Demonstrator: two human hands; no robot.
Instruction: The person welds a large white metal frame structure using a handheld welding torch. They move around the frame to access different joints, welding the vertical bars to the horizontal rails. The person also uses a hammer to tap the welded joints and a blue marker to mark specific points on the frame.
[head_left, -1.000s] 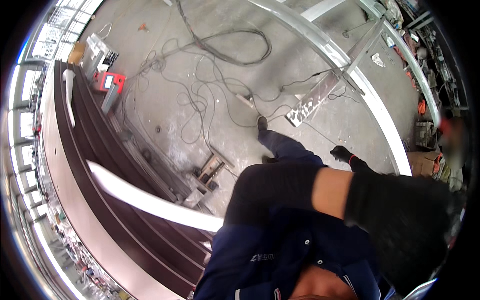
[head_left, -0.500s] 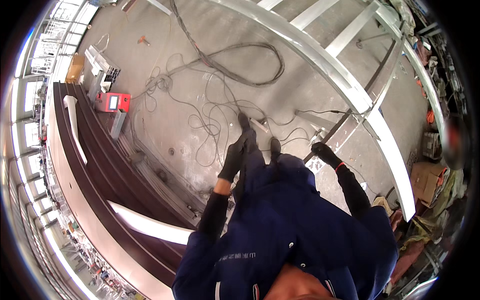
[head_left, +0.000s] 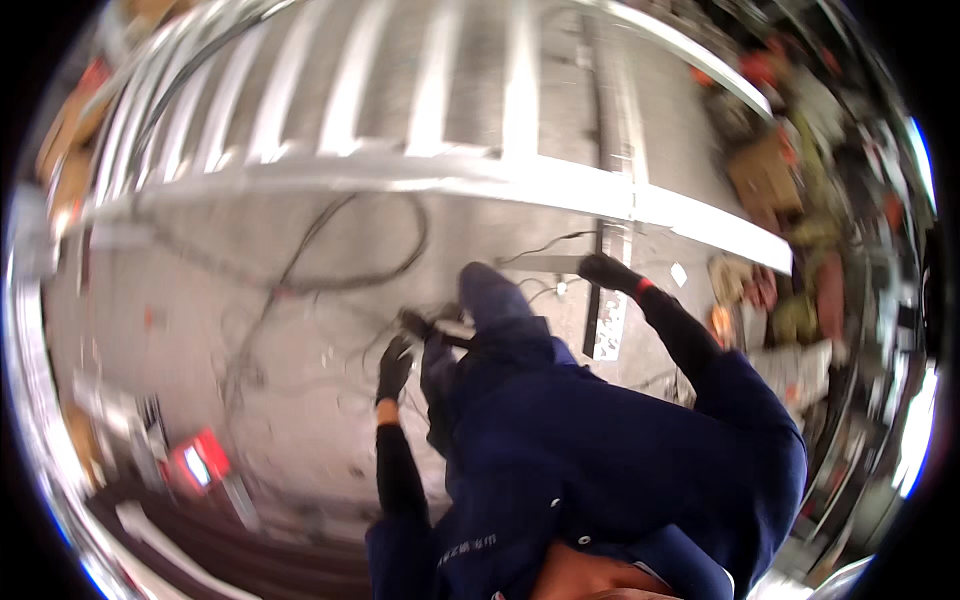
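My left hand [head_left: 394, 370], in a dark glove, is held out beside my left leg with its fingers apart and nothing visible in it. Farther right, my right hand [head_left: 610, 273], also dark-gloved with a red band at the wrist, has its fingers curled. It overlaps the dark edge of a long metal beam [head_left: 609, 325]; whether it grips the beam or something small is hidden. A flat grey bar [head_left: 540, 263] extends leftward from beside that hand. Ahead lies a large pale metal frame [head_left: 420, 175] with several parallel crossbars, crossing over the beam.
Dark cables [head_left: 350, 280] lie looped on the concrete floor ahead and left. A red box with a screen [head_left: 198, 464] stands at the lower left by long brown profiles [head_left: 130, 510]. Cardboard [head_left: 765, 180] and piled sacks [head_left: 800, 315] line the right side.
My view and body have turned left, swinging the metal frame across the front. My left hand has come away from my leg, its fingers now apart. My right hand remains near the beam.
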